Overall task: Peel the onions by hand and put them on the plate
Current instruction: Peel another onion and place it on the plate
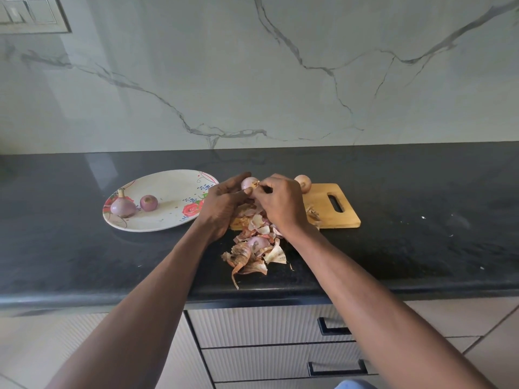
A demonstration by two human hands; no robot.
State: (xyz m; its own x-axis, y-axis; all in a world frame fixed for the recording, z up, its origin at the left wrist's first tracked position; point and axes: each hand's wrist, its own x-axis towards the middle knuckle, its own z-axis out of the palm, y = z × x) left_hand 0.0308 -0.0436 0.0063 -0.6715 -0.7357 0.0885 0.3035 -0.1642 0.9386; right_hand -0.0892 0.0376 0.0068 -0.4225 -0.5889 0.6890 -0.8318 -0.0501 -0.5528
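My left hand [224, 200] grips a pale purple onion [248, 183] above the wooden cutting board [334, 209]. My right hand [280, 203] pinches at the onion's top end, where dry skin shows. Two peeled purple onions lie on the flowered oval plate [168, 192] to the left: a larger one with a stalk [123, 206] and a smaller round one [148, 203]. One unpeeled brownish onion [303, 182] sits at the back of the board, just behind my right hand.
A heap of loose onion skins [254, 248] spreads from the board's front-left corner toward the black counter's front edge [252, 297]. More skin scraps [313, 213] lie on the board. Drawers with dark handles [334, 327] are below. The marble wall stands behind.
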